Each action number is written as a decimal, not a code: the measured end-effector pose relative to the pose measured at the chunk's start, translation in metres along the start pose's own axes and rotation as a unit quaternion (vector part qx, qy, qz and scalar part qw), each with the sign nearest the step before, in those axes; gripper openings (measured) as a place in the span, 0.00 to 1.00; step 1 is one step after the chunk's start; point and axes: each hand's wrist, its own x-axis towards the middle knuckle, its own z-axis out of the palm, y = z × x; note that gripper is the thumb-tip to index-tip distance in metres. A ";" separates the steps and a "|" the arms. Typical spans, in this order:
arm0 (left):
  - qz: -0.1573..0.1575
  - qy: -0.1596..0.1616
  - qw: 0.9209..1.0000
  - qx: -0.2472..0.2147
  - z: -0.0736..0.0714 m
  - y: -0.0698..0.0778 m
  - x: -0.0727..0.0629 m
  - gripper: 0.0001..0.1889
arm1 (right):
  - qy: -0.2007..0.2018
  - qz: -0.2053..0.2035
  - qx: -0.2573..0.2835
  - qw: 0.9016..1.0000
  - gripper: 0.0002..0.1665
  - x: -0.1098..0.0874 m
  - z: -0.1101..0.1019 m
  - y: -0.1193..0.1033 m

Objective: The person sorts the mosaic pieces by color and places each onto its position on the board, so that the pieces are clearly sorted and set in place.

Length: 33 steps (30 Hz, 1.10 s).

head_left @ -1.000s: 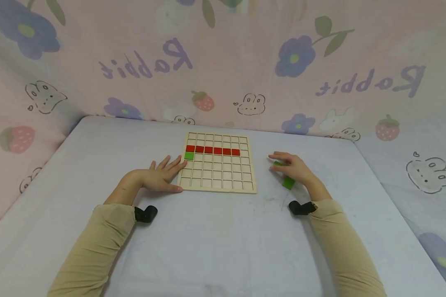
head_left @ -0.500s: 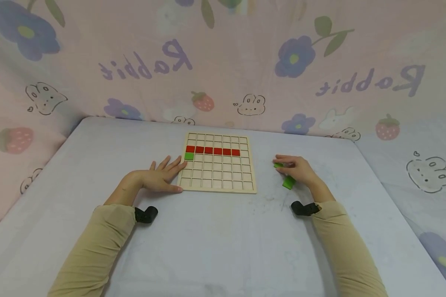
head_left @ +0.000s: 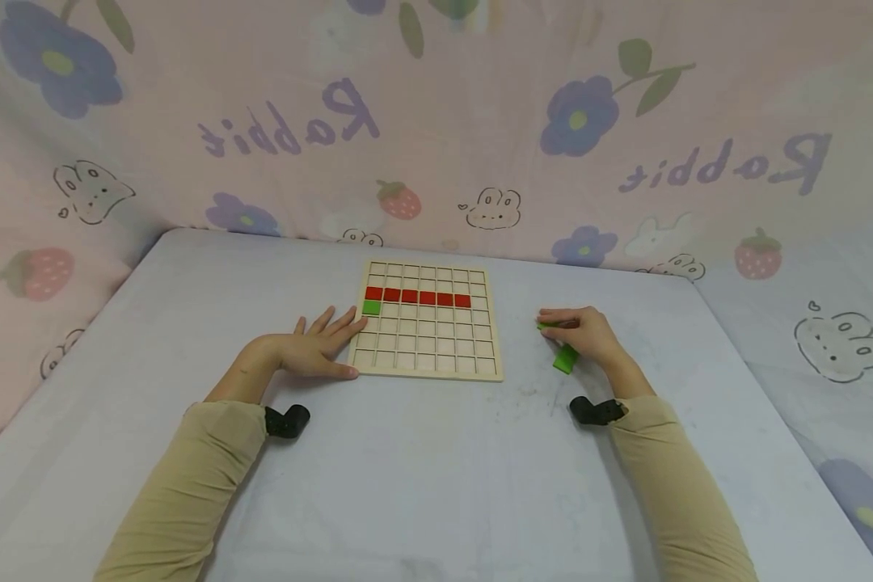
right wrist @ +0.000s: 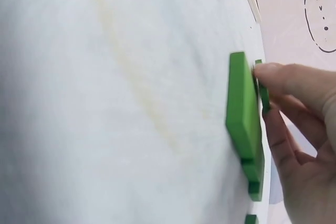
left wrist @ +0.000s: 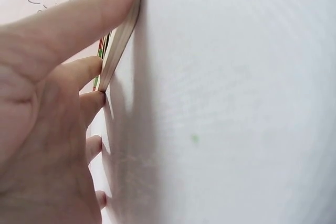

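Observation:
A wooden grid board (head_left: pixel 425 356) lies flat on the table, with a row of red square tiles (head_left: pixel 410 297) and one green tile (head_left: pixel 371 307) below its left end. Fingers spread, my left hand (head_left: pixel 309 349) rests against the board's left edge; in the left wrist view its thumb (left wrist: pixel 89 17) touches the board's side. To the right of the board, my right hand (head_left: pixel 585 331) pinches a green square tile (right wrist: pixel 264 90) between thumb and fingertips. Other green tiles (right wrist: pixel 241 108) lie just in front of that hand, partly hidden by it in the head view.
The white-covered table (head_left: pixel 436 477) extends around the board. A patterned cloth (head_left: pixel 436 121) with rabbits, flowers and strawberries hangs behind it. A black wrist camera (head_left: pixel 287 421) sits on the left cuff, and another camera (head_left: pixel 595 410) on the right.
My right hand has shifted slightly right, and its thumb and fingertips have drawn together on a green tile. The left hand and the board stay in place.

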 end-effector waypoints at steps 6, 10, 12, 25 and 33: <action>-0.001 0.002 1.000 0.003 0.000 0.000 -0.001 0.48 | 0.000 -0.005 0.029 1.000 0.21 0.002 0.000 -0.002; -0.002 0.004 1.000 0.005 0.000 0.001 -0.001 0.48 | 0.009 -0.033 0.048 0.998 0.20 0.007 0.004 -0.005; -0.002 0.005 1.000 0.006 0.000 0.001 -0.001 0.48 | 0.015 -0.048 0.058 0.997 0.20 0.009 0.006 -0.008; -0.003 0.008 1.000 0.014 0.001 0.001 0.001 0.48 | 0.030 -0.153 0.099 0.983 0.16 0.022 0.024 -0.026; -0.003 0.010 1.000 0.012 0.002 -0.001 0.003 0.48 | 0.023 -0.165 0.092 0.982 0.16 0.028 0.034 -0.041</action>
